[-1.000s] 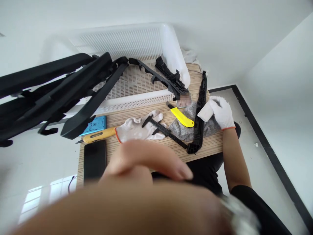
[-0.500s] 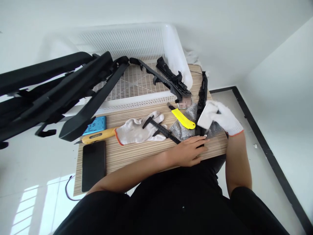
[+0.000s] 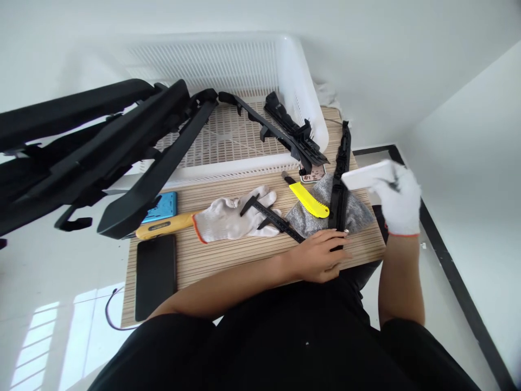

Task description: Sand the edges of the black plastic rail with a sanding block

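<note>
My bare left hand (image 3: 319,255) lies at the table's near edge, its fingers closed over the near end of a long black plastic trim strip (image 3: 338,182). The strip runs away from me across a grey cloth (image 3: 358,212). Raised to the right of the strip, my right hand (image 3: 401,198) wears a white knitted glove. It grips a flat white rectangular block (image 3: 366,175), whose exact kind I cannot make out. Left of the strip, a yellow utility knife (image 3: 309,200) rests on the cloth. A black caliper (image 3: 277,218) lies partly over an unworn white glove (image 3: 222,220).
Behind stands a white plastic basket (image 3: 311,103) with black trim pieces (image 3: 280,136) leaning on it. More black pieces (image 3: 134,146) jut in from the left. A yellow-handled tool (image 3: 163,227), a blue box (image 3: 165,206) and a black phone (image 3: 156,277) lie on the table's left side.
My right hand has lifted off the strip and moved up and right with the white block. My left hand stays at the strip's near end.
</note>
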Demonstrator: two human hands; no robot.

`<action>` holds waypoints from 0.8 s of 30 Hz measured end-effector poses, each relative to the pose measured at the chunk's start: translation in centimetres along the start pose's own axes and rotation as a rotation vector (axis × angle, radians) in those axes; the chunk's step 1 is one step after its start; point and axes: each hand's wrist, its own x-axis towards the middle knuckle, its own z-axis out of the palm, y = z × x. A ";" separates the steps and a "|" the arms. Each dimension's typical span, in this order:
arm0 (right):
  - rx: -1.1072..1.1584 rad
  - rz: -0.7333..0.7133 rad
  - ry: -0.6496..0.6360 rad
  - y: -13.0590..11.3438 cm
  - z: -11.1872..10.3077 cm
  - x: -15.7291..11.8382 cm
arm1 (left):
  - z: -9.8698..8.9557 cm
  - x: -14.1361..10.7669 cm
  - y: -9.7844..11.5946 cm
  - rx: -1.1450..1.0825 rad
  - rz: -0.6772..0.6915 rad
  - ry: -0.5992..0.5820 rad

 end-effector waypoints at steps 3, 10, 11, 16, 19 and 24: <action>0.018 0.031 0.065 -0.1 1.0 -2.0 | -3.2 0.8 -1.7 0.041 -0.045 0.070; 0.162 0.244 0.170 1.2 2.4 -3.7 | -7.5 2.7 -7.9 0.532 -0.702 0.085; 0.154 0.249 0.173 1.2 2.4 -3.7 | -7.2 2.9 -8.3 0.545 -0.720 0.073; 0.041 0.251 0.206 0.4 2.0 -3.7 | -6.2 3.4 -8.4 0.491 -0.737 0.095; -0.018 0.262 0.190 -0.1 1.7 -3.9 | -7.0 3.4 -6.9 0.432 -0.690 0.116; 0.025 0.212 0.153 0.4 1.7 -3.9 | -6.3 2.1 -2.5 0.263 -0.295 0.024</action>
